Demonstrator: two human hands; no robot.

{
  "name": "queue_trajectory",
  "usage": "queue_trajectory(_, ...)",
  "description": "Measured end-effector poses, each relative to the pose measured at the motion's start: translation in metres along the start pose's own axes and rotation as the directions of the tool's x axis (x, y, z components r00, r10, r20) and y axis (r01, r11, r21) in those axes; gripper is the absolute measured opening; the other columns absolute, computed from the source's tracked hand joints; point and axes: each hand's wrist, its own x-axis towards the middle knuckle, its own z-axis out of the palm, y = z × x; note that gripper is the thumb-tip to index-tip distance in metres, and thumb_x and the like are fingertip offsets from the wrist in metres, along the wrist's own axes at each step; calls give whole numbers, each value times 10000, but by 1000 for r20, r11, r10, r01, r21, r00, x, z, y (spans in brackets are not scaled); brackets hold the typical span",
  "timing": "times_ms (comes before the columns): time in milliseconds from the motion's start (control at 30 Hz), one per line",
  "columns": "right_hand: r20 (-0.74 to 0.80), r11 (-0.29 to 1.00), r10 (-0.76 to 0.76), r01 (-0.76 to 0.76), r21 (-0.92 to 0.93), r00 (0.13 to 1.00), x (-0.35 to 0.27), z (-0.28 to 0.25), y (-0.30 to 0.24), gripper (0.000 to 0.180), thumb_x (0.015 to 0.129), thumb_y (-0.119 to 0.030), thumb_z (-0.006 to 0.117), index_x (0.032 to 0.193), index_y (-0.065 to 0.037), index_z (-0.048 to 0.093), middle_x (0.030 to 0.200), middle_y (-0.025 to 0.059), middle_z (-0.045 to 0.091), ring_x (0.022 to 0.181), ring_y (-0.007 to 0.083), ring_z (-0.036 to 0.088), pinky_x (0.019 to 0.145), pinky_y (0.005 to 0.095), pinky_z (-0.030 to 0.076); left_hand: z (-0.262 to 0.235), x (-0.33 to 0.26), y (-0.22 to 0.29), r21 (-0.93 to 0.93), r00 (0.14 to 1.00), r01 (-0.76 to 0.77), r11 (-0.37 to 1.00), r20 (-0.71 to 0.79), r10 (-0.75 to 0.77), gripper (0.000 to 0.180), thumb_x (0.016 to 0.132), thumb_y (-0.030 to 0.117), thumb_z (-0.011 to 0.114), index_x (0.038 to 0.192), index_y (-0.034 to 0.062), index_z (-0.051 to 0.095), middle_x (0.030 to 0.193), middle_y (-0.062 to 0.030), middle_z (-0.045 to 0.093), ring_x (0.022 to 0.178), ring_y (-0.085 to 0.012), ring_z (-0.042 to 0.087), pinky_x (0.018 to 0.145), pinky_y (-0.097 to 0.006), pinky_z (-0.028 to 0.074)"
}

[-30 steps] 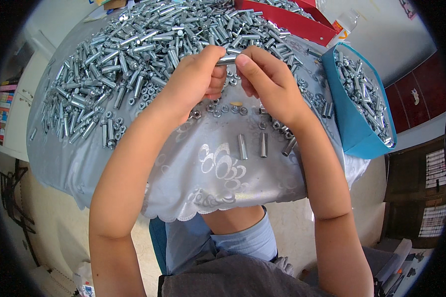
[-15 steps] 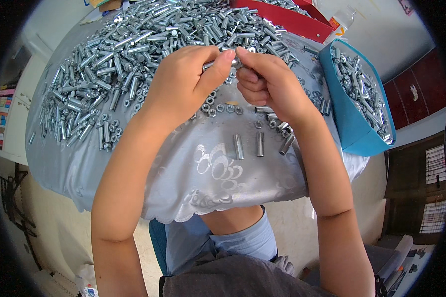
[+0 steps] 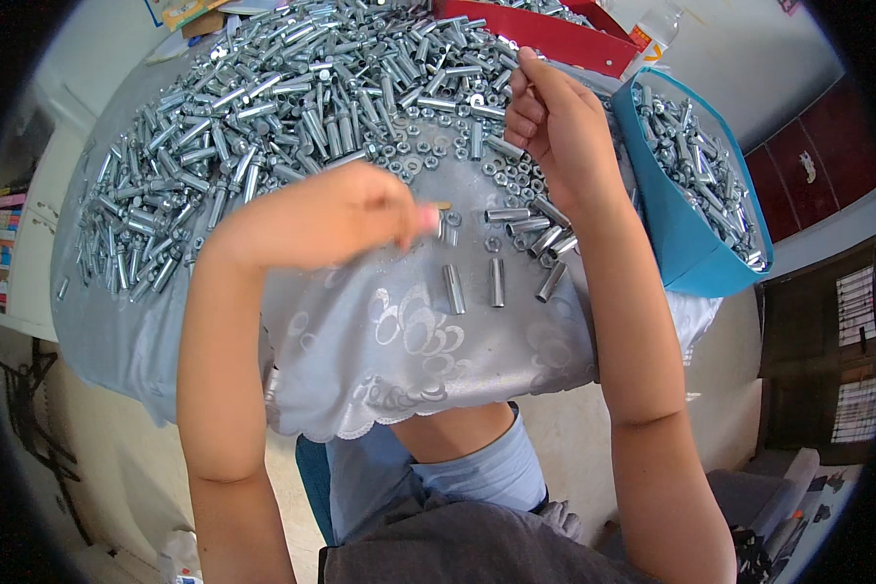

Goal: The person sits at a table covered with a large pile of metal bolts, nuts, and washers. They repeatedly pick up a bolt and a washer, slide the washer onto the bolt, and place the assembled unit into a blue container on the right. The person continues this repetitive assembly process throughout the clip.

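My left hand [image 3: 326, 219] hovers low over the near middle of the table, its fingers smeared by motion. Its fingertips are beside a few loose hex nuts [image 3: 453, 220], and whether they grip anything does not show. Raised higher to the right, my right hand [image 3: 565, 131] has its fingers curled and its thumb against the index finger; anything inside is hidden. Two metal sleeves [image 3: 497, 282] stand out in front, nearer me. More sleeves [image 3: 529, 225] lie in a small group below my right hand, with scattered nuts [image 3: 512, 175] around them.
A large heap of metal anchor bolts [image 3: 292, 107] covers the far and left table. A blue fabric bin [image 3: 696, 253] full of bolts stands at the right. Behind are a red box [image 3: 555, 41] and a plastic bottle [image 3: 655, 34]. A grey patterned cloth [image 3: 360, 380] drapes the table.
My hands were together over the nuts and have parted. The left has dropped toward me, near the loose nuts; the right has moved up and right, still closed.
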Motion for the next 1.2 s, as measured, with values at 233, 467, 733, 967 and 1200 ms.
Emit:
queue_trajectory(233, -43, 999, 12, -10, 44, 999, 5, -4, 3, 268, 882, -256, 510, 701, -60, 484, 541, -43, 345, 495, 69, 339, 469, 217, 300, -41, 18, -24, -704, 659, -471, 531, -681, -319, 525, 847, 389, 551, 1149, -32, 461, 679, 43, 389, 548, -46, 332, 511, -193, 307)
queue_trajectory(467, -24, 982, -91, 86, -168, 996, 6, -1, 9, 319, 868, -271, 529, 672, -21, 551, 519, -38, 411, 468, 60, 352, 437, 224, 288, -22, 25, -23, 87, 461, -234, 968, -867, 189, 223, 816, 198, 591, 951, 22, 617, 813, -28, 596, 692, -138, 522, 654, -258, 424)
queue_trajectory(733, 58, 555, -341, 250, -793, 938, 11, -11, 20, 241, 790, -258, 598, 741, -22, 616, 572, 73, 551, 530, 189, 530, 530, 311, 422, 3, 42, -33, 856, 634, 29, 515, -414, 653, 241, 801, 201, 579, 1000, 71, 613, 1002, -67, 585, 949, -260, 510, 853, -365, 384)
queue_trajectory(967, 208, 252, -220, 262, -932, 953, -2, -13, 25, 225, 735, -227, 655, 848, -36, 617, 629, 72, 536, 582, 197, 514, 557, 319, 410, 4, 40, -38, 833, 708, 181, 523, -480, 518, 172, 785, 195, 588, 922, 92, 606, 978, -38, 559, 949, -241, 503, 831, -359, 394)
queue_trajectory(1200, 305, 168, -254, 352, -921, 918, 2, -12, 39, 211, 738, -193, 642, 889, -48, 617, 736, 116, 591, 709, 263, 570, 652, 347, 445, 1, 38, -35, 855, 695, 167, 491, -456, 556, 183, 761, 178, 611, 917, 99, 560, 885, -32, 581, 891, -221, 529, 777, -360, 407)
